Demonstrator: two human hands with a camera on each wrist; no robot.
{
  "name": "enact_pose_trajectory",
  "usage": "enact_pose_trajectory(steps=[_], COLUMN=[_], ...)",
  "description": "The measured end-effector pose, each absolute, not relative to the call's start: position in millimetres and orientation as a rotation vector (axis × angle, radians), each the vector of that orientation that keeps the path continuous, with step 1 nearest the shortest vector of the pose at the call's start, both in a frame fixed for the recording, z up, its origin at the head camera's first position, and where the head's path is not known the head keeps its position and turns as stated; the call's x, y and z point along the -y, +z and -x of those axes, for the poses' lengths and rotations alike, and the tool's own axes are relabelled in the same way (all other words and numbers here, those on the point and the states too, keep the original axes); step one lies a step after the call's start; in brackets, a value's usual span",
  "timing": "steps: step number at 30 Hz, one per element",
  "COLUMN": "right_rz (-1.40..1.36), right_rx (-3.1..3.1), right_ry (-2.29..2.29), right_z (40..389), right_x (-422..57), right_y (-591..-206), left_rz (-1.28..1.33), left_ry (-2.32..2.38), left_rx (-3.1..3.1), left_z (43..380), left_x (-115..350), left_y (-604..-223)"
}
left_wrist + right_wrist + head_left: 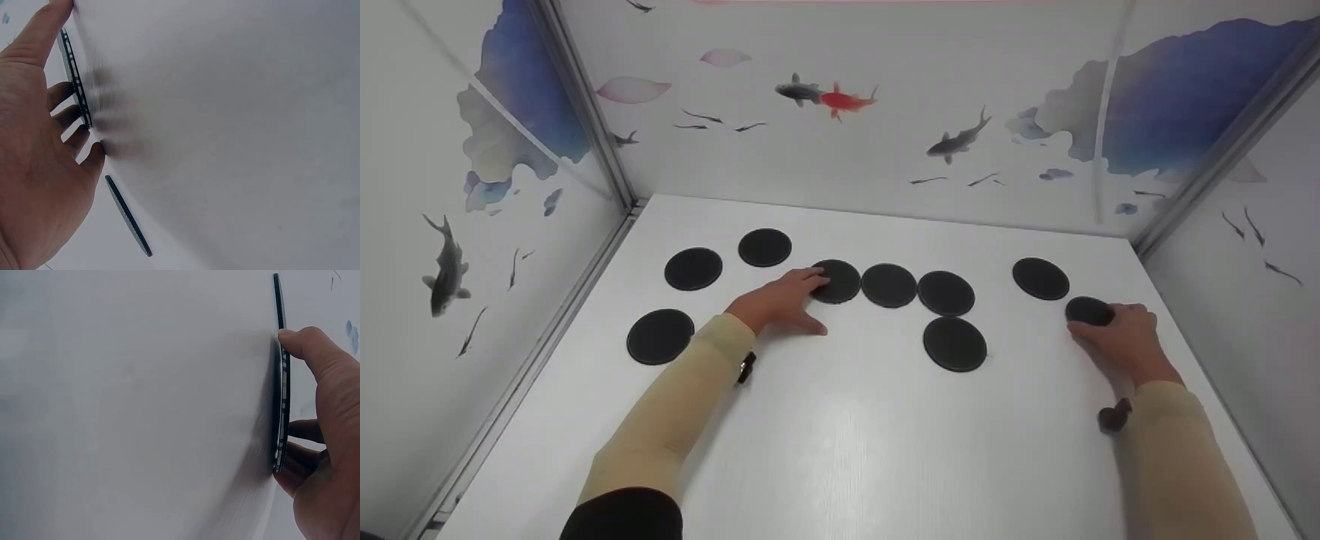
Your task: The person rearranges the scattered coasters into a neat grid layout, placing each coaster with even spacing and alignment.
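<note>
My left hand [784,300] reaches over the white table, its fingertips on the left edge of a flat black disc [838,282]. The thumb is spread apart toward the near side, on the table. In the left wrist view that disc [77,81] shows edge-on at the fingers. On the far right, my right hand [1129,337] pinches another black disc [1087,310] by its edges, thumb on one side and fingers on the other. Seen edge-on in the right wrist view, this disc [284,399] stands slightly off the table surface, a shadow beneath it.
To the right of the left hand's disc, two discs [889,285] continue a touching row, and another disc [955,343] sits below the row's end. Three discs [694,268] lie at the left, one near the left sleeve. A disc [1040,278] lies beside the right hand's disc. Printed walls [847,165] enclose the table.
</note>
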State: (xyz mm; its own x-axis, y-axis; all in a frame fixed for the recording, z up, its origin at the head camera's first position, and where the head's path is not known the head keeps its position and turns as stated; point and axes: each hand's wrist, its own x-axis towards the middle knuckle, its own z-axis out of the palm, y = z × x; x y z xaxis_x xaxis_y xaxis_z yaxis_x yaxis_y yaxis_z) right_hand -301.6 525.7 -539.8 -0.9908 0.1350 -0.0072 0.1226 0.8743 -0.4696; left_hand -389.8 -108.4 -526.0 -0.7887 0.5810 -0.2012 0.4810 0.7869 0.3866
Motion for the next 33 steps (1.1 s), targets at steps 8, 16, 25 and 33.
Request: enact_pose_trajectory(steps=[8,16,25,33], right_rz=[0.206,0.16,0.123,0.054], right_rx=[3.017,3.015,3.017,3.005], right_ry=[0.8,0.78,0.766,0.749], right_z=[300,298,302,304], right_x=[-518,-503,-482,-457], right_y=[-536,-532,-530,-529], left_rz=[-0.805,-0.808,-0.802,-0.795], left_ry=[0.466,0.479,0.472,0.484], left_rx=[-2.664,-2.662,-2.663,-2.659], left_z=[390,389,388,387], left_x=[109,108,108,108], left_y=[-525,-524,-521,-520])
